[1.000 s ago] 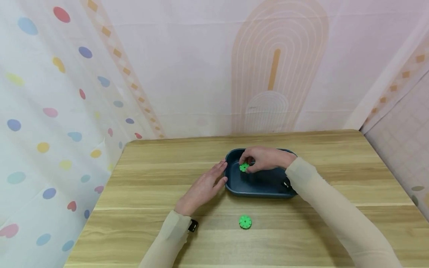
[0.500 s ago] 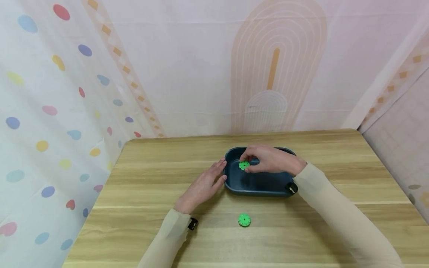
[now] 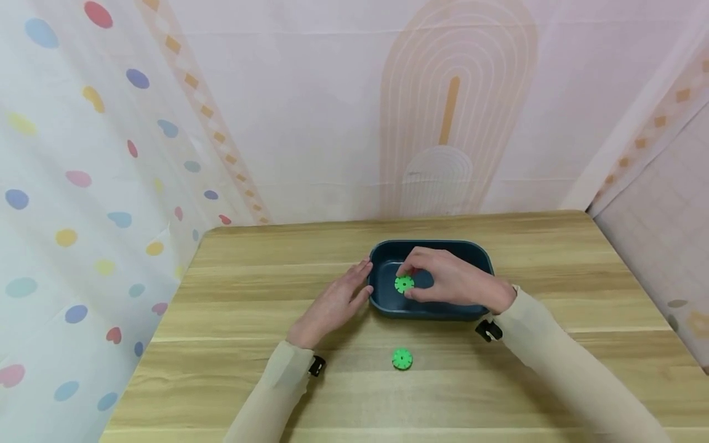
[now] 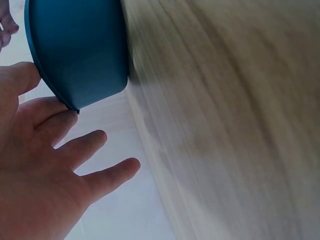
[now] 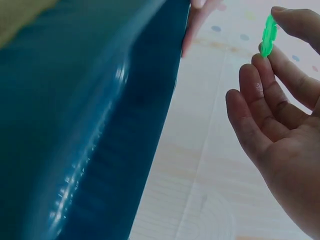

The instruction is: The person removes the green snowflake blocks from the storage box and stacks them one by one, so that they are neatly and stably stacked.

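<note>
A bright green notched disc point(image 3: 404, 284) is pinched between the thumb and fingertips of my right hand point(image 3: 451, 280), above the dark blue tray point(image 3: 432, 315). The right wrist view shows the same green disc point(image 5: 269, 36) edge-on, held clear of the tray wall point(image 5: 150, 125). My left hand point(image 3: 335, 304) touches the tray's left end with thumb and fingers spread. In the left wrist view its fingers point(image 4: 55, 125) lie at the tray's rim, some of them apart from it. A second green disc point(image 3: 402, 359) lies on the table in front of the tray.
The wooden table point(image 3: 249, 277) reaches back to a patterned curtain point(image 3: 321, 123). A dotted curtain point(image 3: 100, 246) hangs along the left side. Black straps with clips point(image 3: 489, 330) sit at both wrists.
My right hand has shifted slightly right and toward me with the green disc still pinched. The left hand stays at the tray's end. The whole view has drifted slightly.
</note>
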`<state>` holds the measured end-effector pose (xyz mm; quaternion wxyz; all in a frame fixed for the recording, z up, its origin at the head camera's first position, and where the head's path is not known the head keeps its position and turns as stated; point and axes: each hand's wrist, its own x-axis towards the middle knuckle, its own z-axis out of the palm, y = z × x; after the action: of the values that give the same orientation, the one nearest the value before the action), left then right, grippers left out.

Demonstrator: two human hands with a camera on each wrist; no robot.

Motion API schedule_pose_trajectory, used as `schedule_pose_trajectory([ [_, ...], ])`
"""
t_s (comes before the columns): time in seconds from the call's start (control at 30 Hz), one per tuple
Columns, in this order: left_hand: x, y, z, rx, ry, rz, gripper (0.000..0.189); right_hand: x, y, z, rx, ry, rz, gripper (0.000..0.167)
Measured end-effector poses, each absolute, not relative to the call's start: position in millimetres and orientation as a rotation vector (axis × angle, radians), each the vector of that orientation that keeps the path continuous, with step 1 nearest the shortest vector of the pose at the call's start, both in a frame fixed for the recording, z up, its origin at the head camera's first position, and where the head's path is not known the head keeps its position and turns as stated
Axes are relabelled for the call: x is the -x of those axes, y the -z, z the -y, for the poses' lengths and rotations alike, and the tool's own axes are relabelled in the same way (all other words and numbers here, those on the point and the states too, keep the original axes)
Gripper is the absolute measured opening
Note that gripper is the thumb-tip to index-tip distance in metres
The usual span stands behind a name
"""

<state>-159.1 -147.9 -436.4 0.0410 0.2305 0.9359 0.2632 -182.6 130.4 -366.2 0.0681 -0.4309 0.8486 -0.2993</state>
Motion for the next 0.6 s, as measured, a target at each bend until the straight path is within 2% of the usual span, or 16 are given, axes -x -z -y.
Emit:
schedule_pose_trajectory([
  [0.27, 159, 438, 147, -0.706, -0.793, -2.866, 0.058, 163, 378, -133, 1.403, 0.968, -2.539, 0.025],
  [0.6, 157, 443, 147, -0.737, -0.814, -2.868, 0.058, 141, 395, -133, 1.444, 1.021, -2.532, 0.03],
])
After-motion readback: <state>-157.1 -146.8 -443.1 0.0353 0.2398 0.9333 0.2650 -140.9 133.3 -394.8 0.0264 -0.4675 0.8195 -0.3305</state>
